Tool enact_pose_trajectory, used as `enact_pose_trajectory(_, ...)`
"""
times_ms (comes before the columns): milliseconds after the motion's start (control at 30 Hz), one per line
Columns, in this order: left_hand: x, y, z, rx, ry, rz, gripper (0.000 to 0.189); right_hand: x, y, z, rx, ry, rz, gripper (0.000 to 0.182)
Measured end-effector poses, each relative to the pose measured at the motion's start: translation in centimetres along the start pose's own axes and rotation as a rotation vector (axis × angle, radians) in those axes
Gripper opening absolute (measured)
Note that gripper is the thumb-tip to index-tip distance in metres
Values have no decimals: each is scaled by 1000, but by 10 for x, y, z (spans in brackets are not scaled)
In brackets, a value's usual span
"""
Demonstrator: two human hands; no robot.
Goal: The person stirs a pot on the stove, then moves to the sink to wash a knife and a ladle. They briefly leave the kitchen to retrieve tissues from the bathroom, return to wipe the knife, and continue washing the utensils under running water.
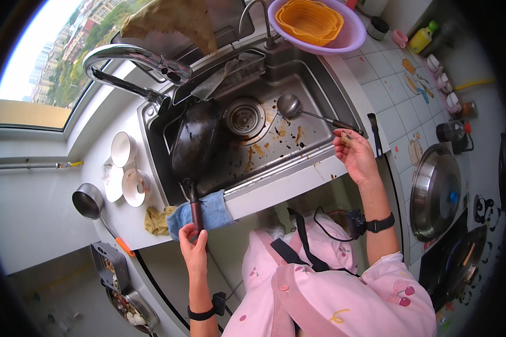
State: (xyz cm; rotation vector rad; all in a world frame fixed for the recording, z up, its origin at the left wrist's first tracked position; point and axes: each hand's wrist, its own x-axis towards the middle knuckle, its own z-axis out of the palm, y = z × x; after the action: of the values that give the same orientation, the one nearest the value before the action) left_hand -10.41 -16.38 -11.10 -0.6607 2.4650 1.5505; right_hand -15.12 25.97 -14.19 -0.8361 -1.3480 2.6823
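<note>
A dark wok (196,139) leans on its side in the left part of the stainless steel sink (295,158), its handle reaching over the front edge. My left hand (194,246) is at the end of that handle, thumb and fingers around its tip. Above the ladle's handle end, over the sink's right front corner, my right hand (354,153) pinches a small brownish scrap (346,138). The metal ladle (289,105) lies in the sink, right of the drain strainer (244,118). Brown and black residue spots the sink floor. A blue cloth (219,209) lies under the wok handle.
A chrome faucet (139,59) arches over the sink's left back. White bowls (124,149) and another ladle (87,201) are on the left counter. A purple basin (354,36) holding orange baskets (310,21) stands at the back right. A black brush (375,135) lies right of the sink, near a large lid (436,192).
</note>
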Motion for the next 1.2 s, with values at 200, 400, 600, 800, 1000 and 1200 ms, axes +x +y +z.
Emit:
enact_pose_trajectory(200, -14, 3, 12, -30, 59, 2, 33, 22, -4, -3, -13, -40, 51, 17)
enact_pose_trajectory(400, -30, 4, 12, -65, 86, -7, 33, 30, -4, -2, -24, -71, 92, 17)
enact_pose_trajectory(600, -35, 7, 2, -85, 50, 45, 31, 14, -2, -2, 3, -71, 39, 17)
enact_pose_trajectory(800, -25, 7, -19, -119, -97, 149, 30, -43, 8, -13, 54, 43, -99, 17)
enact_pose_trajectory(1000, -18, -20, -61, -146, -312, 256, 27, -139, 54, -26, 108, 233, -245, 15)
enact_pose_trajectory(1200, -3, -70, -98, -48, -463, 413, 11, -262, 153, -37, 282, 449, -374, 10)
